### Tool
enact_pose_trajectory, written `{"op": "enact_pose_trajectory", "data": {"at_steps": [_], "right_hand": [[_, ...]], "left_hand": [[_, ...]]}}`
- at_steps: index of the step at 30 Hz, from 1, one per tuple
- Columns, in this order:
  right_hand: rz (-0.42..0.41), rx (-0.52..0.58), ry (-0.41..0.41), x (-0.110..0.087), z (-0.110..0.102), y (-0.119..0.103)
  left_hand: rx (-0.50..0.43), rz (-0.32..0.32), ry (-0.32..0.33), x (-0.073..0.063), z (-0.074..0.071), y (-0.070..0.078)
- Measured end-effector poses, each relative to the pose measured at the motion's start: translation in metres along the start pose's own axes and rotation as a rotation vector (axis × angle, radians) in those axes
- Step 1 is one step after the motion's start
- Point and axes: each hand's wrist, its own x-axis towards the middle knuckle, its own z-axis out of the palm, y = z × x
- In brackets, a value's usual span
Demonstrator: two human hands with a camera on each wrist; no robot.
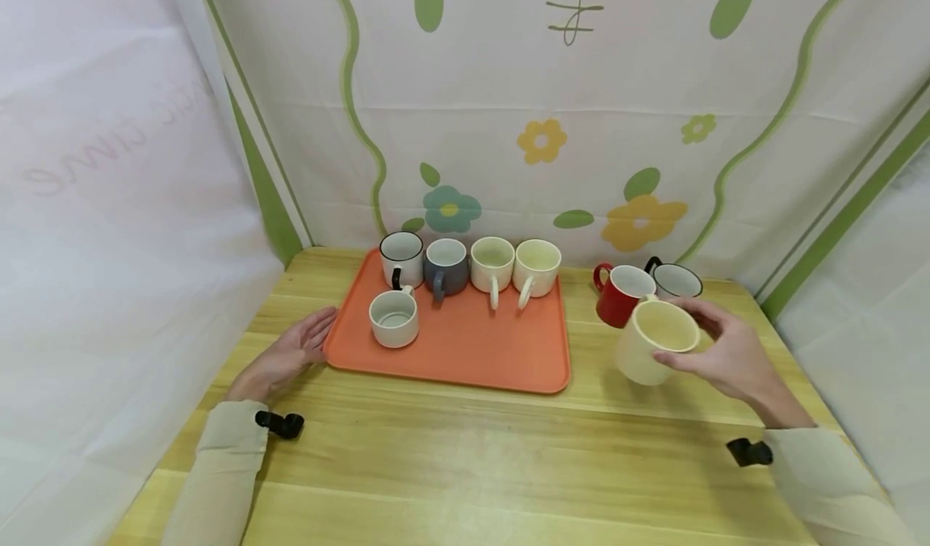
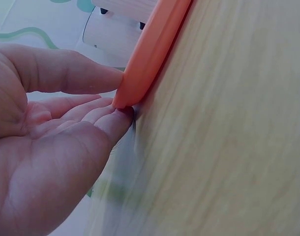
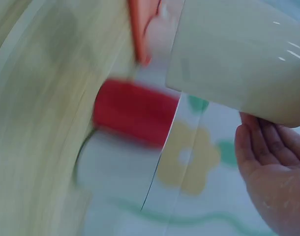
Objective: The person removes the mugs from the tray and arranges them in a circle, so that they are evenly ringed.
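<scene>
I see the right hand gripping a cream, round, shiny mug, its thumb in front and its fingers behind. The mug looks lifted off the brown wooden desk, just right of a flat orange tray. The left hand has loose, nearly straight fingers touching the tray's edge (maybe to keep it still). I think this is the carrying step. Next, it seems, the mug needs to go left and gently down beside the short, round white mug.
</scene>
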Motion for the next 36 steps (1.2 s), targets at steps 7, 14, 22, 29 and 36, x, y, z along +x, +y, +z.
{"op": "enact_pose_trajectory", "data": {"at_steps": [7, 14, 22, 29, 36], "right_hand": [[0.095, -0.072, 0.06, -0.006, -0.045, 0.038], [0.221, -0.157, 0.086, -0.004, -0.073, 0.074], [0.332, -0.201, 0.137, 0.01, -0.082, 0.111], [0.39, -0.202, 0.146, 0.027, -0.077, 0.129], [0.438, -0.193, 0.146, 0.036, -0.069, 0.15]], "left_hand": [[-0.003, 0.01, -0.001, -0.001, 0.0, 0.0], [-0.011, -0.004, 0.01, -0.001, 0.002, 0.0], [-0.007, -0.012, 0.017, -0.002, 0.003, 0.002], [-0.015, -0.008, 0.015, -0.003, 0.002, 0.003], [-0.018, -0.015, 0.026, -0.001, 0.003, 0.003]]}}
